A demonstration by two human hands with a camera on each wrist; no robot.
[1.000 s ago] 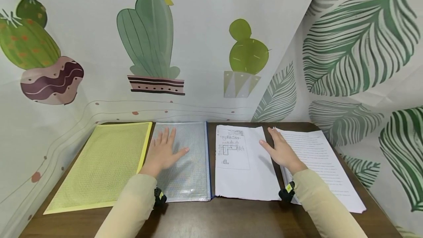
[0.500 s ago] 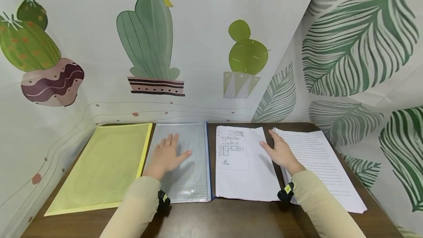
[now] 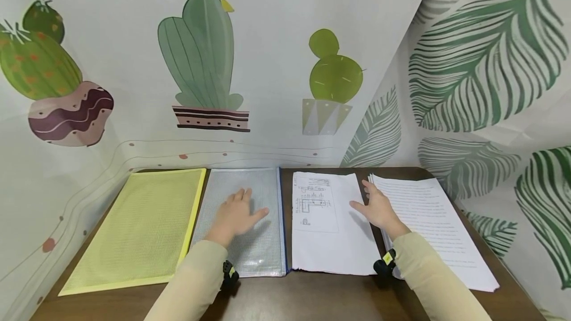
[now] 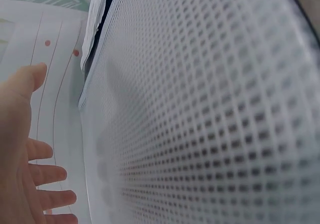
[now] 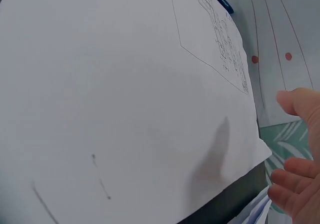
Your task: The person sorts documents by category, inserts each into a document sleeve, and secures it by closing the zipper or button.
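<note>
- Mesh pouch (image 3: 243, 222): clear, with a blue edge, lying flat on the table (image 3: 312, 296) between a yellow pouch (image 3: 138, 227) on its left and a printed sheet (image 3: 330, 227) on its right.
- Left hand (image 3: 236, 216): over the middle of the mesh pouch, fingers straight and spread, gripping nothing. Whether the palm touches the mesh cannot be told; the left wrist view shows the fingers (image 4: 47, 174) raised off the surface.
- Right hand (image 3: 379, 208): open, fingers loosely extended, holding nothing, over the gap between the printed sheet and a stack of text pages (image 3: 437, 232) at the far right.
- Surroundings: the yellow pouch touches or slightly overlaps the mesh pouch's left edge. The four flat items lie side by side.
- Backdrop: a cloth (image 3: 267, 63) printed with cacti and leaves rises just behind the table.
- Obstructions: nothing lies on top of the mesh pouch apart from the left hand.
</note>
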